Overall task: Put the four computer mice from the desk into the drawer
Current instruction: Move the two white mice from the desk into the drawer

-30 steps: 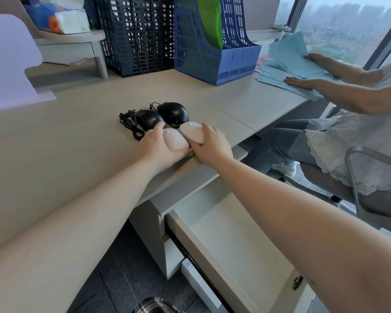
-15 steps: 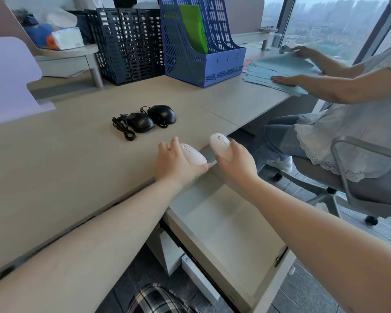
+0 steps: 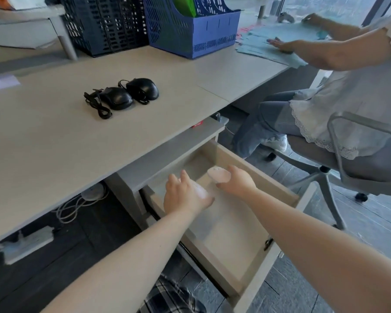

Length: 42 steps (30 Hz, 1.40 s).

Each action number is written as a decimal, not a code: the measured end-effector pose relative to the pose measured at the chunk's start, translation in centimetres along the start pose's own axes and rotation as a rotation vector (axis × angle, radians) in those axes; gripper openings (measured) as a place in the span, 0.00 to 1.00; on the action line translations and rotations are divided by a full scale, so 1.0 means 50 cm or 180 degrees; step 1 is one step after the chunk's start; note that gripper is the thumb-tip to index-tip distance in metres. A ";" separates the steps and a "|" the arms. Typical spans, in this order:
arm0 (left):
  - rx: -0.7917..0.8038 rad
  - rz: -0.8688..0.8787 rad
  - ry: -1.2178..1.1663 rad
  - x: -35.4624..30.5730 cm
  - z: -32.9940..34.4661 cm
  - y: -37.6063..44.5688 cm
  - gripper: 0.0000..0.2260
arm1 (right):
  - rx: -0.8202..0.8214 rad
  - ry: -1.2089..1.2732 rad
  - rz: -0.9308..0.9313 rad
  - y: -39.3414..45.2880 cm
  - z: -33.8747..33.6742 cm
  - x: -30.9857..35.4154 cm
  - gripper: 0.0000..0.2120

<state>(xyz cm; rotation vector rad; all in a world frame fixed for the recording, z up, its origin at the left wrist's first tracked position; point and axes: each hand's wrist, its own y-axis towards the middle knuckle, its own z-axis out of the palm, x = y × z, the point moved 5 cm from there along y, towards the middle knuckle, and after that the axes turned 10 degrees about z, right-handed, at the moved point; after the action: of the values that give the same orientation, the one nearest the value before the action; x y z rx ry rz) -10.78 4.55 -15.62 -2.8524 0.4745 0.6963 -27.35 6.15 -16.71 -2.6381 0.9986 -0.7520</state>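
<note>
Two black wired mice, one on the left (image 3: 117, 100) and one on the right (image 3: 143, 88), lie side by side on the desk (image 3: 54, 136) with their cables bunched at the left. Below the desk edge the drawer (image 3: 278, 190) stands pulled out. Both my hands are over its inside. My right hand (image 3: 237, 182) holds a white mouse (image 3: 218, 174) near the drawer's back. My left hand (image 3: 185, 195) covers a second white mouse (image 3: 200, 192), blurred, of which only a pale edge shows under the palm.
A blue file rack (image 3: 190, 28) and dark crates (image 3: 104, 23) stand at the back of the desk. A seated person (image 3: 348, 86) on an office chair (image 3: 359, 159) sorts blue sheets (image 3: 280, 41) at the right. Cables and a power strip (image 3: 27, 245) lie under the desk.
Both hands have carried the two white mice off the desk edge and down into the open drawer. The black mice have stayed in place.
</note>
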 end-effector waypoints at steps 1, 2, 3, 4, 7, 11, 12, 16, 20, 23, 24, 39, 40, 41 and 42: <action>0.0067 -0.0062 0.0040 0.006 0.011 0.006 0.47 | 0.0022 -0.0030 -0.0008 0.007 0.011 -0.002 0.36; 0.0118 -0.0122 0.0068 0.011 0.023 0.013 0.45 | 0.0052 -0.0058 0.0012 0.015 0.021 -0.004 0.35; 0.0166 -0.0184 0.0077 0.016 0.033 0.019 0.43 | 0.0071 -0.0081 0.0004 0.022 0.032 -0.004 0.34; 0.0225 -0.0231 0.0074 0.018 0.045 0.026 0.41 | 0.0087 -0.0106 -0.0029 0.029 0.041 -0.003 0.33; 0.0330 -0.0326 0.0111 0.024 0.076 0.045 0.38 | 0.0125 -0.0191 -0.0064 0.051 0.065 0.000 0.31; 0.0356 -0.0380 0.0193 0.035 0.106 0.070 0.40 | 0.0150 -0.0352 -0.0155 0.070 0.088 0.004 0.31; 0.0352 -0.0446 0.0161 0.041 0.111 0.074 0.41 | 0.0163 -0.0368 -0.0187 0.073 0.092 0.006 0.31; 0.0398 -0.0582 0.0182 0.060 0.122 0.089 0.49 | 0.0284 -0.0385 -0.0285 0.082 0.109 0.015 0.31; 0.0637 -0.0518 0.0348 0.063 0.140 0.099 0.50 | 0.0334 -0.0393 -0.0346 0.089 0.120 0.015 0.32; 0.0658 -0.0474 0.0296 0.055 0.141 0.100 0.49 | 0.0307 -0.0365 -0.0365 0.090 0.120 0.017 0.32; 0.0665 -0.0470 0.0280 0.054 0.142 0.102 0.48 | 0.0292 -0.0353 -0.0375 0.090 0.120 0.018 0.31; 0.0473 0.0446 0.0467 0.007 0.011 0.106 0.22 | -0.0487 -0.0241 -0.0935 0.027 -0.004 0.095 0.17; 0.0412 0.0552 0.0474 -0.001 -0.014 0.106 0.17 | -0.0603 -0.0160 -0.1039 0.016 -0.020 0.112 0.14; 0.0333 0.0667 0.0466 -0.011 -0.039 0.103 0.13 | -0.0718 -0.0090 -0.1113 0.006 -0.034 0.128 0.13; 0.0233 0.0776 0.0417 -0.020 -0.063 0.098 0.09 | -0.0822 -0.0044 -0.1153 -0.004 -0.044 0.143 0.13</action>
<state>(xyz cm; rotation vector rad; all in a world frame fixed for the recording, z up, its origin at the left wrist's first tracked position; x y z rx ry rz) -11.96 -0.52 -12.79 -2.8100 0.8601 0.5172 -23.87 1.49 -12.02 -3.0940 0.6568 -0.7139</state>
